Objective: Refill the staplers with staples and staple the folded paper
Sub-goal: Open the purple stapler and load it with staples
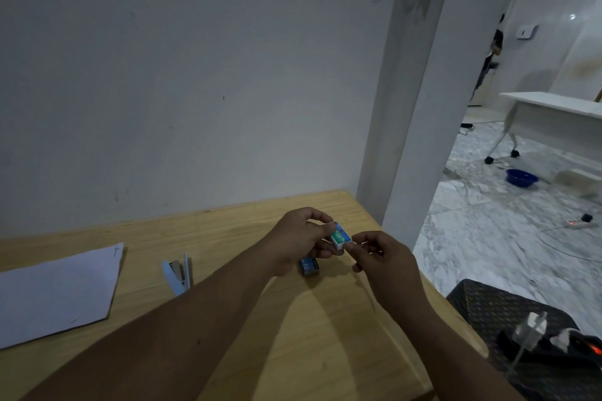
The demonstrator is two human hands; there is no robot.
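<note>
The left hand (298,239) grips a small staple box (340,235) above the wooden table (325,319). The right hand (384,257) pinches the box's end. An opened stapler (178,273) lies beside the paper (55,293).

Your left hand's fingers (321,227) hide one end of the small box (340,235). Below your fingers, another box (309,266) is blurry. Its words are too small.

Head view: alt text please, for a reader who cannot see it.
Both hands hold a small green staple box above a wooden table, left hand gripping, right hand at its end. A blue box, opened stapler and paper lie there.
</note>
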